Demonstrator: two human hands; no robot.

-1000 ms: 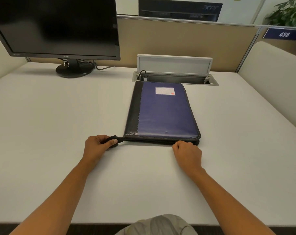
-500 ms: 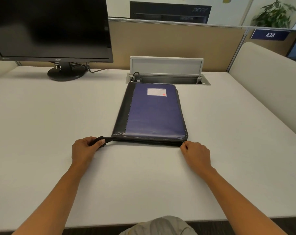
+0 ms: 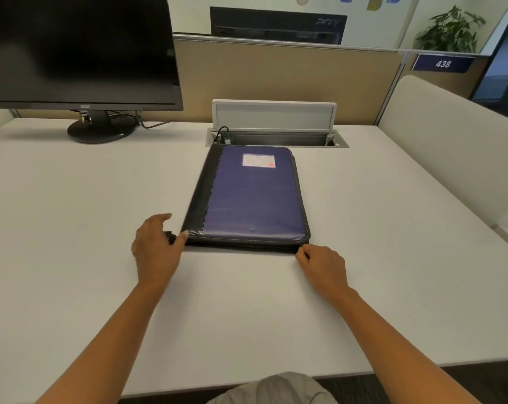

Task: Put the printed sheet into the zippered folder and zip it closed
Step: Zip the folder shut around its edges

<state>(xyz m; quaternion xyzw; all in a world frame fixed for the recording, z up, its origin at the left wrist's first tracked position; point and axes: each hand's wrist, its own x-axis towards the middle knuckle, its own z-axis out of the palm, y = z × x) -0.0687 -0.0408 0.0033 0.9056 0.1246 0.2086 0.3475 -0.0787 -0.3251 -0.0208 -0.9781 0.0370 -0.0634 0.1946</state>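
Zippered folder (image 3: 255, 196) on white desk (image 3: 72, 228)

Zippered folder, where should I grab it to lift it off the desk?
Probably the black spine strip along its left edge, coming from the left: the folder lies flat, the zip shows on the near and right sides, and the left hand is beside its near corner.

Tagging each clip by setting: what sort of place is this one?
Probably an office cubicle: a desk monitor, a beige partition with a numbered sign, and a cable box set into the white desk.
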